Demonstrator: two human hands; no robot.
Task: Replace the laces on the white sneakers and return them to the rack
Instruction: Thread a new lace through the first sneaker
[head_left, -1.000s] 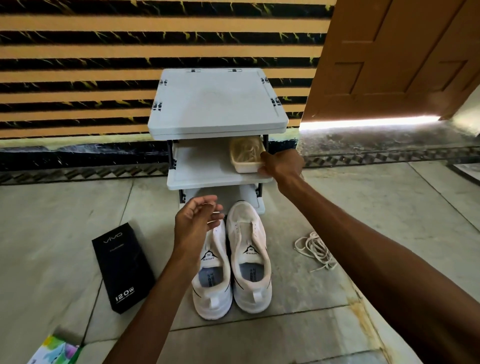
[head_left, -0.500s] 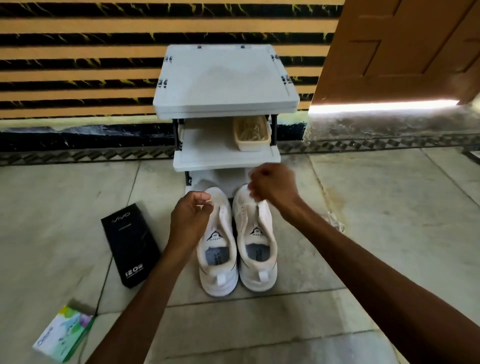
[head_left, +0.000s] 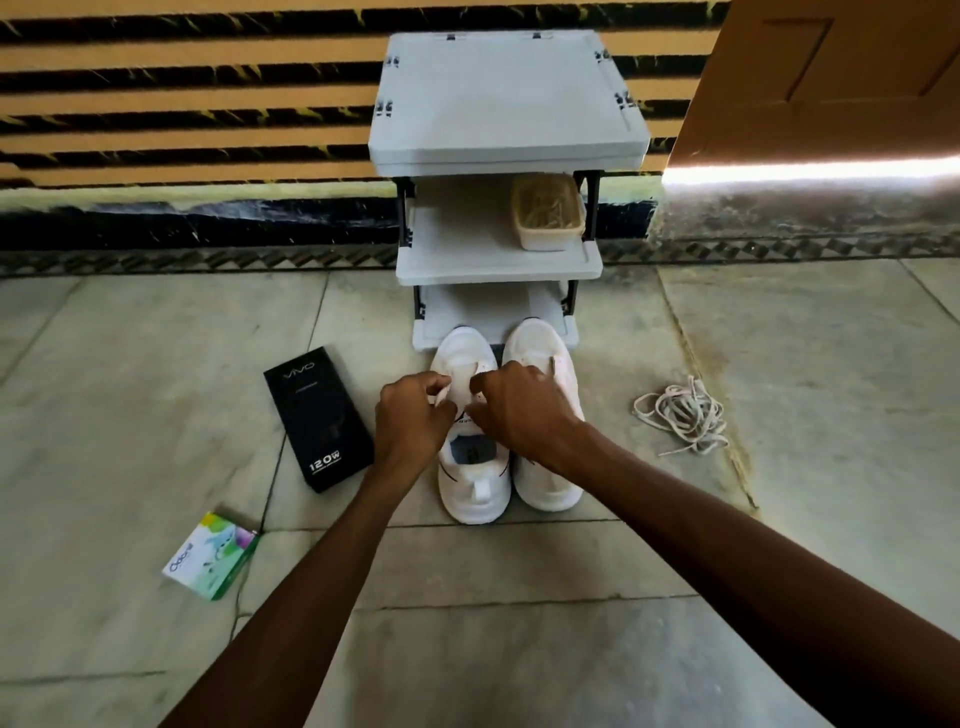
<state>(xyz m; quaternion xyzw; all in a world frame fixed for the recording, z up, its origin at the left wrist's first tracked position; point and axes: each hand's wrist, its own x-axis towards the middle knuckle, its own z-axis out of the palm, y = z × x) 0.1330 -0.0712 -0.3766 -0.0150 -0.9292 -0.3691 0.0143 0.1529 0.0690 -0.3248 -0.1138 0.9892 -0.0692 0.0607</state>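
Two white sneakers stand side by side on the floor, toes against the grey rack (head_left: 506, 101). Over the tongue of the left sneaker (head_left: 474, 493) my two hands meet. The curled fingers of my left hand (head_left: 410, 418) pinch a thin white lace at the eyelets. My right hand (head_left: 524, 410) reaches across the right sneaker (head_left: 537, 340), also curled, with a short lace end sticking up behind its knuckles. Much of the lace and the eyelets is hidden by my hands.
A beige basket (head_left: 549, 240) with pale laces sits on the rack's middle shelf at the right. A loose pile of laces (head_left: 680, 415) lies on the floor to the right. A black box (head_left: 318, 415) and a small green box (head_left: 210, 556) lie at the left. A brown door (head_left: 831, 78) stands at the back right.
My right hand has come back from the basket on the shelf down to the left sneaker. My left hand lowered to meet it there. The view tilted downward.
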